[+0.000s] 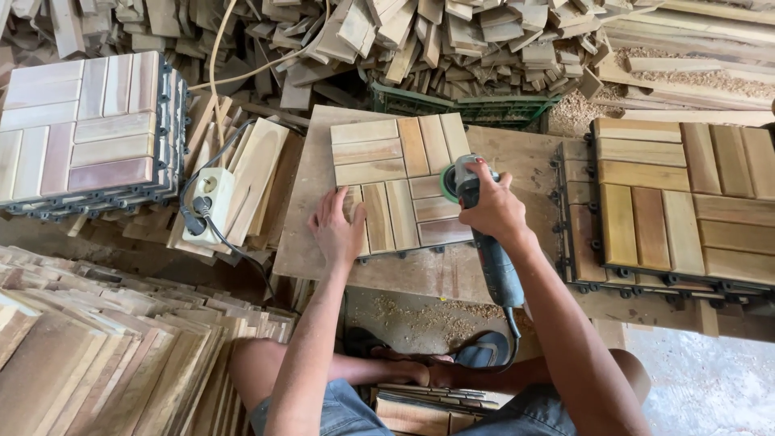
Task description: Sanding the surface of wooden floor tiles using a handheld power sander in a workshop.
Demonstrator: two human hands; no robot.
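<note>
left hand [337, 228] flat on wooden tile [400, 182], right hand [494, 208] gripping sander [476, 218]

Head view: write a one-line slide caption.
Right hand runs a sander over a slatted wooden tile steadied by the left hand.

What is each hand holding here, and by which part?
The right hand grips the grinder around its body, just behind the head. The left hand holds nothing; it presses flat on the wooden tile.
</note>
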